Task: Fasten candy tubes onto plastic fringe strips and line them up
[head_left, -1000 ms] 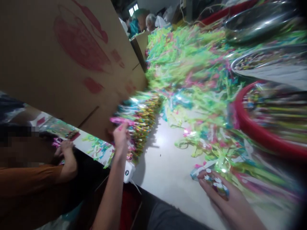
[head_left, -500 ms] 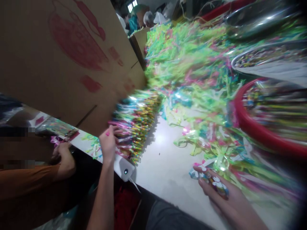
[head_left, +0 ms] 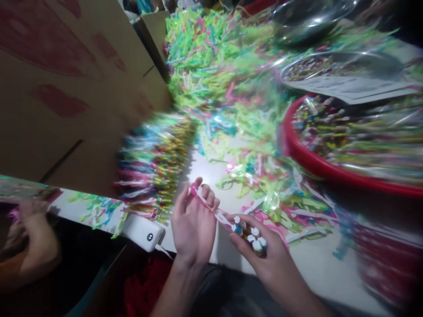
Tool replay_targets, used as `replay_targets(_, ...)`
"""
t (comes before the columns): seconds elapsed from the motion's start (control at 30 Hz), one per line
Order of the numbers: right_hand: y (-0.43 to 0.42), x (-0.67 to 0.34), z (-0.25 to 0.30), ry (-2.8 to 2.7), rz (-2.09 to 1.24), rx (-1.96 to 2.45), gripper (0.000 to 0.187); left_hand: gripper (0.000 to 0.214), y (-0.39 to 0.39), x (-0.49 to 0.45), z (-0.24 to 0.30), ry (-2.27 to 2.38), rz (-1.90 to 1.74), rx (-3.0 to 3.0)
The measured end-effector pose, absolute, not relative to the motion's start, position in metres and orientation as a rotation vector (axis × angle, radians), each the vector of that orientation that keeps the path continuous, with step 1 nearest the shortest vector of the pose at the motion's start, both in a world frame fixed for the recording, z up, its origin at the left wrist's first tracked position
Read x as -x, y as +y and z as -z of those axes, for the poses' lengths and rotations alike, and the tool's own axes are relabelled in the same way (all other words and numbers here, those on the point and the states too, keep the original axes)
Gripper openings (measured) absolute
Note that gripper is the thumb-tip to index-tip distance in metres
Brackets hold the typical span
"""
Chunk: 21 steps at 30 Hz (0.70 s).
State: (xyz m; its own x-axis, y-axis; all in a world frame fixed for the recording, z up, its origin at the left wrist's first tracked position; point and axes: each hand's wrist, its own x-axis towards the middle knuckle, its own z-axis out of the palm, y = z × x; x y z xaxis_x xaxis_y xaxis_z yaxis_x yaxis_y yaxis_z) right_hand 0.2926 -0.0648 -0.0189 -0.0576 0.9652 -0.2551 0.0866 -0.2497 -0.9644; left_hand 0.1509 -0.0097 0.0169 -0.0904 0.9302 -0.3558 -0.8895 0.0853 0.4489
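My left hand (head_left: 194, 226) is turned palm up over the table's front edge, its fingers curled on a pink-and-white plastic strip (head_left: 202, 200). That strip runs rightward to my right hand (head_left: 277, 257), which is closed round a bundle of small sticks with white ends (head_left: 254, 240). Most of the bundle's length is hidden in the palm. Left of my hands, a stack of thin, colourful wrapped sticks (head_left: 172, 169) lies in rows against the cardboard box, yellowish ends facing right.
A cardboard box (head_left: 99, 114) stands at left. Loose green, pink and blue strips (head_left: 214, 83) cover much of the white table. At right are a red-rimmed tub (head_left: 317, 165) and metal bowls (head_left: 307, 26). A white power bank (head_left: 140, 233) sits near the edge; another person's hand (head_left: 36, 220) works at far left.
My left hand has moved right from the stacked sticks, bringing a pink-and-white strip to my right hand. The view has shifted, so the surroundings appear further left.
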Motion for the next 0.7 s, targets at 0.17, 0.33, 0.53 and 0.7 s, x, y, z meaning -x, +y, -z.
replay_targets(0.17, -0.065, -0.294, 0.013, -1.047, -1.349, 1.484, 0.031, 0.015, -0.02, -0.173, -0.004, 0.703, -1.574, -0.222)
replay_targets(0.33, -0.062, -0.306, -0.001, -0.924, -1.445, 1.48, 0.042, 0.018, -0.026, -0.171, 0.002, 0.865, -1.504, -0.549)
replay_targets(0.53, -0.061, -0.325, -0.017, -0.922, -1.474, 1.457, 0.039, 0.021, -0.021, -0.157, -0.006, 0.96, -1.637, -0.513)
replay_targets(0.7, -0.065, -0.32, -0.022, -0.813, -1.479, 1.397, 0.034, 0.02, -0.032, -0.177, -0.003, 0.903, -1.595, -0.524)
